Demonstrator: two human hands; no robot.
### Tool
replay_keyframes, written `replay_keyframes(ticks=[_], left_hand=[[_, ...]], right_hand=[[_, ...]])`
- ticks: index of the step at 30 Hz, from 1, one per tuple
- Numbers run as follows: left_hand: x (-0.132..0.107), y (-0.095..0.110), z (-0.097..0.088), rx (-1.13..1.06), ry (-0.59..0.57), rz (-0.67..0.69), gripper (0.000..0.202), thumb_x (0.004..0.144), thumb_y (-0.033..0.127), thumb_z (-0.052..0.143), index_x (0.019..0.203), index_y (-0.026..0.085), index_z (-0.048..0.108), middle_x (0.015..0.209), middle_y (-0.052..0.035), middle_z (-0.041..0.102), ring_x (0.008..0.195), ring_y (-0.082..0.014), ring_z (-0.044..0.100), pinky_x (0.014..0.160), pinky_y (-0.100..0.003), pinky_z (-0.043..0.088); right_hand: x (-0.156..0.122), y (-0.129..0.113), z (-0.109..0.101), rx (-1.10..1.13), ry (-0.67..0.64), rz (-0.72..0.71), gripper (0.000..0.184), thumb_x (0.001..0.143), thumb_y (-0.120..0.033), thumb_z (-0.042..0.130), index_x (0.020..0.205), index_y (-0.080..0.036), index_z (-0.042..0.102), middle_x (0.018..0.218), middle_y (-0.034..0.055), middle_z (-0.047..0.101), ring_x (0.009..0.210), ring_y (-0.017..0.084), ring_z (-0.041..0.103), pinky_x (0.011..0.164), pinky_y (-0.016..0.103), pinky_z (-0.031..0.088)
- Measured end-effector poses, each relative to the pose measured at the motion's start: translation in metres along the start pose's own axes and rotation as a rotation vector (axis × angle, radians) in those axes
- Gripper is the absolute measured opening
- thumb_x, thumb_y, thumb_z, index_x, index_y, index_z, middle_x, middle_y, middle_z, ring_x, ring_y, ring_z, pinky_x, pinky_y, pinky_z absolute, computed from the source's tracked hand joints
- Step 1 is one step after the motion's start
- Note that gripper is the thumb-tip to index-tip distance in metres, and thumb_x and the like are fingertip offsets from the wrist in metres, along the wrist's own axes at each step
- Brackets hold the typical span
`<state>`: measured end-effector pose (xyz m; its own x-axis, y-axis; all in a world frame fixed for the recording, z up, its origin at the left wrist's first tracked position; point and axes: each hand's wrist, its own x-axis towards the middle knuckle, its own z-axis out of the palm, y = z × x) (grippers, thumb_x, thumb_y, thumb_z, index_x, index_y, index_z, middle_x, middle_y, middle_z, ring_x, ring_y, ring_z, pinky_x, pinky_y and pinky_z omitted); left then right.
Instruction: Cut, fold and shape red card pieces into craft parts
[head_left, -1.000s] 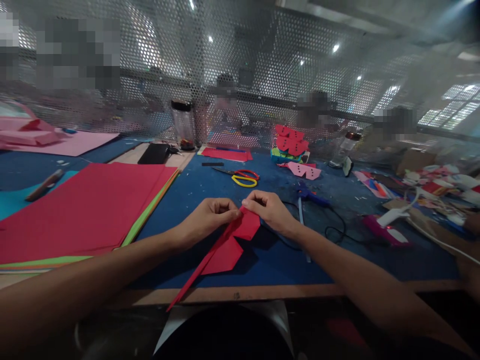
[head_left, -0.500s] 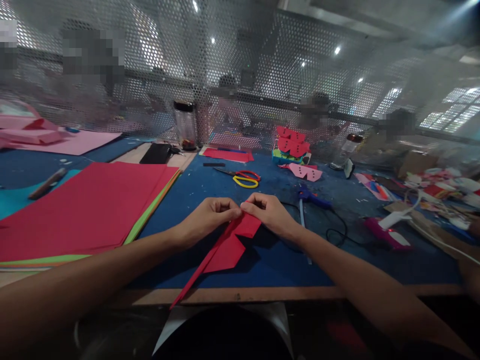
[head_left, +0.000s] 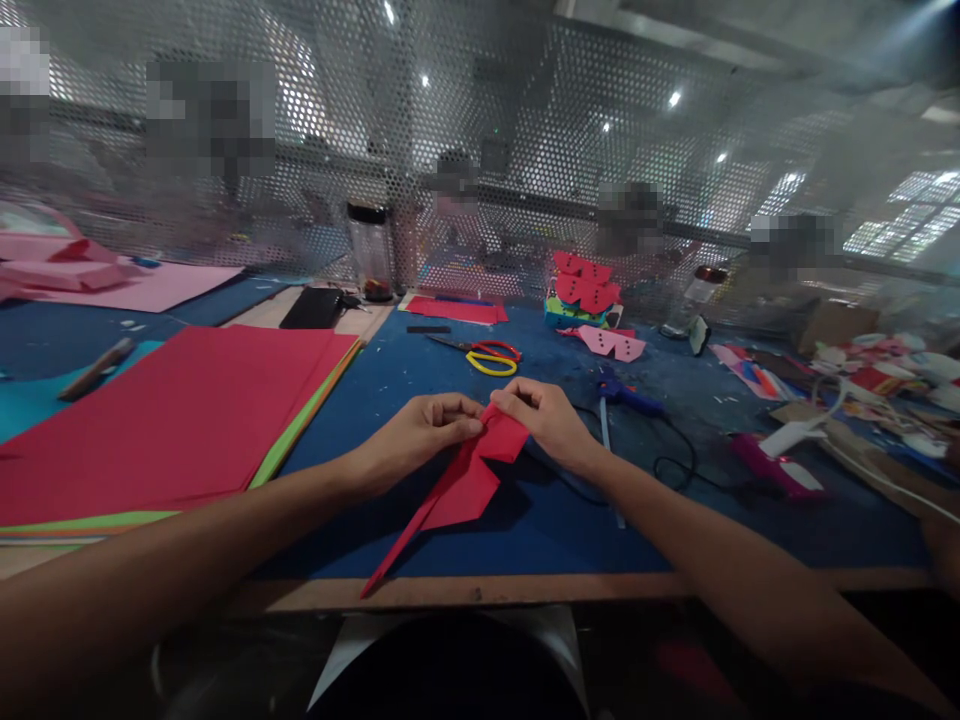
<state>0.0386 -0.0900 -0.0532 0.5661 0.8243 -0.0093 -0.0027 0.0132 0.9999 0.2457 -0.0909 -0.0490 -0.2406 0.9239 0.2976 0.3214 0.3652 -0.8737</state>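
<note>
A folded red paper piece (head_left: 461,485) with a long pointed tail lies over the blue table mat (head_left: 525,540), its tip reaching the table's front edge. My left hand (head_left: 420,430) pinches its upper end from the left, fingers closed. From the right, my right hand (head_left: 544,415) pinches the same end with its fingers closed on the fold. Both hands meet at the paper's top.
A stack of red, green and orange sheets (head_left: 165,420) lies left. Yellow-and-red scissors (head_left: 484,355), a blue glue gun (head_left: 626,395) with its black cord, a clear jar (head_left: 369,250), red and pink cut shapes (head_left: 589,290) and paper scraps (head_left: 862,375) sit beyond. A perforated metal screen (head_left: 480,150) stands behind.
The red paper has been lifted and turned slightly, so its pointed tail has drawn in to the right along the table's front edge. Both hands keep their pinch at its top.
</note>
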Motion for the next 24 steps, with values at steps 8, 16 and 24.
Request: replay_keyframes(ticks=[8,16,24], left_hand=[[0.0020,-0.0019,-0.0021,-0.029,0.016,0.003,0.024,0.083,0.034,0.078,0.095,0.017,0.066,0.076,0.0005,0.068,0.064,-0.0097,0.057,0.062,-0.022,0.039],[-0.0030,0.0009,-0.0011,0.068,-0.016,0.119,0.032,0.089,0.031,0.070,0.114,0.021,0.052,0.075,0.0045,0.064,0.062,-0.0100,0.050,0.060,-0.022,0.035],[-0.0015,-0.0016,-0.0024,0.182,-0.042,0.187,0.021,0.092,0.029,0.065,0.110,0.019,0.067,0.096,-0.0037,0.071,0.083,-0.0162,0.059,0.074,-0.028,0.042]], right_hand=[[0.0007,0.0000,-0.0030,0.011,0.001,-0.019,0.034,0.092,-0.047,0.062,0.073,-0.018,0.062,0.070,-0.0015,0.056,0.068,0.014,0.049,0.067,0.026,0.039],[0.0039,0.0021,-0.0042,-0.010,0.021,-0.017,0.035,0.090,-0.048,0.062,0.072,-0.018,0.063,0.069,-0.0016,0.055,0.067,0.014,0.048,0.065,0.026,0.038],[0.0033,0.0016,-0.0044,-0.007,0.013,-0.030,0.033,0.091,-0.045,0.061,0.072,-0.018,0.062,0.069,-0.0019,0.055,0.068,0.013,0.048,0.066,0.026,0.037]])
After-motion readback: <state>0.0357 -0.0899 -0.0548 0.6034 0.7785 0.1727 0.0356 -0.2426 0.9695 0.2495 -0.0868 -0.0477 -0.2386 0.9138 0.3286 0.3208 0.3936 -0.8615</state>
